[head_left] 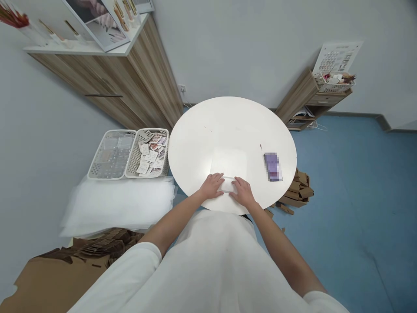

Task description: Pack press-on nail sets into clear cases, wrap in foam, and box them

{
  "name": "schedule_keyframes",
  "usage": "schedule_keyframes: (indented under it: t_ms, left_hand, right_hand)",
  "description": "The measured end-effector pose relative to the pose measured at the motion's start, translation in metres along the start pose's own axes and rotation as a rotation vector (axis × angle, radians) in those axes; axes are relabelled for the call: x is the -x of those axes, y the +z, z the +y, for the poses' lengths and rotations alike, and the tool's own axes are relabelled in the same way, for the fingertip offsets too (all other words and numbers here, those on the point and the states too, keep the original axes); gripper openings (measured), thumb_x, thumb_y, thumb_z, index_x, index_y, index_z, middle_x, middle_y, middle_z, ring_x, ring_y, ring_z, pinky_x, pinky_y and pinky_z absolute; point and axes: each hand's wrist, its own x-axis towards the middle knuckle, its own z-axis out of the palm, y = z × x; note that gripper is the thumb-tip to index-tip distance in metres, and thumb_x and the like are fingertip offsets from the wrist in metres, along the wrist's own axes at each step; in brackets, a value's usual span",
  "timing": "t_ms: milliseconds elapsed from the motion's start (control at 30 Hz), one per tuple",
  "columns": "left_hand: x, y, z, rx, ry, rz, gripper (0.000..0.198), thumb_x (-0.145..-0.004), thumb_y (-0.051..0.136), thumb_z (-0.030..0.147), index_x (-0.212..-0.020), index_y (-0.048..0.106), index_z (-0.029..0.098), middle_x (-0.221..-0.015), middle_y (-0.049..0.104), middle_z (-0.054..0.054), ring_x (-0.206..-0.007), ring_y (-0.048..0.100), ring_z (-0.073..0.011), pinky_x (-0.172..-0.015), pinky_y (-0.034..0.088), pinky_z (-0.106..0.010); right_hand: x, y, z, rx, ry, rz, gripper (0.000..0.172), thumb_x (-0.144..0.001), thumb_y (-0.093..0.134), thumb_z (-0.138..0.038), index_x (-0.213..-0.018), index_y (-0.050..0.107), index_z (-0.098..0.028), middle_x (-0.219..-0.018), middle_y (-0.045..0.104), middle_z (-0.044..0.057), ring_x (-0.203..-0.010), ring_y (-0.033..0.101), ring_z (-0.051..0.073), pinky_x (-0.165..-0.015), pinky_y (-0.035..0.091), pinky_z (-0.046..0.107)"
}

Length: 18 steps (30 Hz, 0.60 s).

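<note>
At the near edge of the round white table (234, 117), a small white bundle (228, 184), seemingly wrapped in thin sheeting, lies between my two hands. My left hand (212, 186) grips its left end with bent fingers, thumb on the near side. On the opposite end my right hand (243, 191) closes in the same way. What is inside the bundle cannot be made out. A pale, thin sheet (230, 161) seems to lie flat on the table just beyond my fingers.
On the table's right lies a blurred purple item (273, 166) near a small dark object (261, 147). At left stand a basket of printed cards (129, 167) and a basket of clear plastic boxes (94, 167), above stacked white sheets (120, 204). Cardboard pieces (298, 189) lie on the right floor.
</note>
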Motion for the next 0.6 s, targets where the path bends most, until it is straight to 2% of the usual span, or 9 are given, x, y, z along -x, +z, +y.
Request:
schedule_keyframes:
  t_ms: [67,200,367,500,600]
  left_hand:
    - [-0.005,0.003,0.003,-0.007,0.005,-0.053,0.053,-0.069,0.058,0.039,-0.116,0.042,0.019,-0.133,0.037,-0.01,-0.119,0.033,-0.0268,-0.093,0.026,-0.04]
    - [-0.008,0.003,0.006,0.015,-0.042,-0.073,0.049,-0.068,0.056,0.03,-0.113,0.043,0.018,-0.128,0.043,-0.011,-0.113,0.04,-0.0254,-0.09,0.029,-0.038]
    - [0.002,-0.005,0.006,0.127,-0.049,-0.135,0.048,-0.063,0.058,0.037,-0.107,0.048,0.019,-0.109,0.055,-0.008,-0.1,0.049,-0.0254,-0.087,0.032,-0.038]
    - [0.008,-0.01,0.004,0.267,-0.075,-0.217,0.041,-0.069,0.052,0.042,-0.105,0.052,0.022,-0.1,0.06,-0.005,-0.092,0.054,-0.0236,-0.081,0.037,-0.035]
    - [0.006,-0.013,0.001,0.388,-0.148,-0.231,0.037,-0.074,0.046,0.045,-0.103,0.055,0.023,-0.1,0.061,-0.004,-0.092,0.055,-0.0222,-0.079,0.039,-0.032]
  right_hand:
    - [-0.004,0.004,-0.003,0.029,-0.005,-0.06,0.044,-0.068,0.06,-0.028,-0.109,0.047,-0.02,-0.13,0.04,0.012,-0.119,0.035,0.028,-0.093,0.029,0.042]
    - [-0.01,0.005,-0.006,0.038,0.037,-0.107,0.04,-0.068,0.058,-0.02,-0.106,0.047,-0.02,-0.129,0.041,0.012,-0.11,0.044,0.026,-0.089,0.032,0.04]
    - [-0.002,-0.011,-0.009,-0.13,0.035,-0.229,0.039,-0.067,0.057,-0.026,-0.104,0.046,-0.02,-0.111,0.053,0.008,-0.092,0.052,0.021,-0.076,0.038,0.032]
    - [0.005,-0.023,-0.012,-0.272,0.109,-0.332,0.033,-0.072,0.052,-0.03,-0.103,0.048,-0.022,-0.092,0.059,0.004,-0.076,0.052,0.017,-0.065,0.038,0.028]
    - [-0.002,-0.029,-0.013,-0.321,0.129,-0.313,0.026,-0.076,0.047,-0.03,-0.099,0.052,-0.022,-0.094,0.059,0.004,-0.081,0.052,0.018,-0.069,0.038,0.029]
